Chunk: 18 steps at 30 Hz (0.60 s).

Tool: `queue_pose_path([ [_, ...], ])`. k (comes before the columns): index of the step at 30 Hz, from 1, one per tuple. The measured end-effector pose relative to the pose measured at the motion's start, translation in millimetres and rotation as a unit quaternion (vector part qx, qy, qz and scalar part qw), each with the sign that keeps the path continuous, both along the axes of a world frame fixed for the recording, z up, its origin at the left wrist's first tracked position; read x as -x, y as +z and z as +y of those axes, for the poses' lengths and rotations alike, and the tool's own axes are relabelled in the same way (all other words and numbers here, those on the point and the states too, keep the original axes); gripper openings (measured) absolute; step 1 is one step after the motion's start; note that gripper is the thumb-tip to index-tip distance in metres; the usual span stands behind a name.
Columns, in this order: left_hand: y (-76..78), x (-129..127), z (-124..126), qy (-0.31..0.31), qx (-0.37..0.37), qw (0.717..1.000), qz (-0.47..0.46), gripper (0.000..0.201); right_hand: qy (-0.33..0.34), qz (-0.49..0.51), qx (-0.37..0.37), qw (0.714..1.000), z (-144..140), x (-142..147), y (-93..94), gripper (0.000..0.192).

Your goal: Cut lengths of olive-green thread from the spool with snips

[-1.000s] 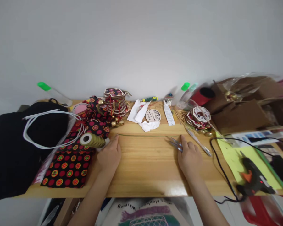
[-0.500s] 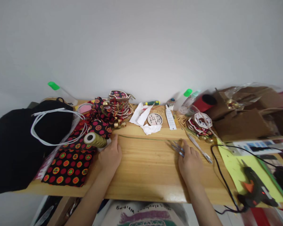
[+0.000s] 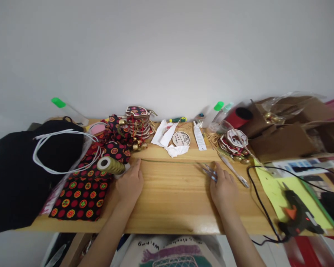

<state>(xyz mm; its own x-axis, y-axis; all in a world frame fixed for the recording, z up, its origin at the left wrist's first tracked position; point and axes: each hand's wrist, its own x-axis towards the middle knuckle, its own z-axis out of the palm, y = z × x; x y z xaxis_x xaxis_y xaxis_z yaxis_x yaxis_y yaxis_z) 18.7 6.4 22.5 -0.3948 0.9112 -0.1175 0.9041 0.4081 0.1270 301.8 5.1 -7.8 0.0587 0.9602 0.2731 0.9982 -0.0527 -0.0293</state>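
A thin green string (image 3: 169, 161) lies stretched almost straight from side to side across the middle of a pale wooden table (image 3: 178, 207), between a person's two bare hands. The left hand (image 3: 130, 181) rests palm down, its index fingertip on the string's left end; whether the thumb pinches it from beneath cannot be told. The right hand (image 3: 225, 189) is curled closed around the handles of small metal scissors (image 3: 210, 172), blades pointing left by the string's right end, its index finger reaching forward; the blades are blurred, so how far they are parted is unclear. Just beside the left hand, a spool of olive thread (image 3: 114, 166) lies on its side near folded black cloth (image 3: 78, 200) with bright round flowers. Beyond the string are crumpled white tissue (image 3: 164, 133), a round disc (image 3: 180, 138) with dark writing and a white tube (image 3: 199, 137). Near the right hand lies a slim pen-like tool (image 3: 234, 171), with a stack of eight-sided ornaments (image 3: 235, 139) behind it. Farther right, a black glue gun (image 3: 297, 211) lies on yellow paper (image 3: 269, 185), in front of open cardboard boxes (image 3: 281, 141). At far left, a coiled white cable (image 3: 39, 159) rests on a black bag (image 3: 19, 178).
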Motion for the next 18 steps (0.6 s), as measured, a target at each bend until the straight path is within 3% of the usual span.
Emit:
queue_pose_path([
  [18, 2.6, -2.3, 0.5, 0.001, 0.01, 1.0, 0.002, 0.046, -0.015, -0.015, 0.023, 1.0, 0.4, 3.1, 3.5, 0.042],
])
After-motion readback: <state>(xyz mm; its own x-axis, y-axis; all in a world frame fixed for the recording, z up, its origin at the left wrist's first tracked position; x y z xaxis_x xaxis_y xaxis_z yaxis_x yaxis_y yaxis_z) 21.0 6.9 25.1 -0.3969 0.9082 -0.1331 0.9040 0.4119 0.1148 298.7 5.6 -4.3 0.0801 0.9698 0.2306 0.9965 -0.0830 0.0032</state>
